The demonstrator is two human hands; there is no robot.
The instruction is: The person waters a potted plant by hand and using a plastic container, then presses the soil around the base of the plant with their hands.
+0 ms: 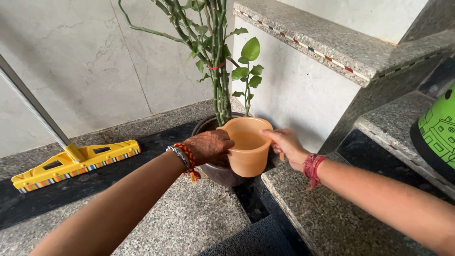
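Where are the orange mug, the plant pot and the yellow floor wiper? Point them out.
orange mug (250,159), head view, on its front wall.
plant pot (219,173), head view, on its dark side.
yellow floor wiper (76,163), head view, on its head.

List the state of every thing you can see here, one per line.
Orange mug: upright, held over the pot rim, contents unclear.
Left hand: gripping the mug's side.
Right hand: gripping the mug's far side.
Plant pot: upright, on the floor.
Plant: standing, green.
Yellow floor wiper: head flat on floor.
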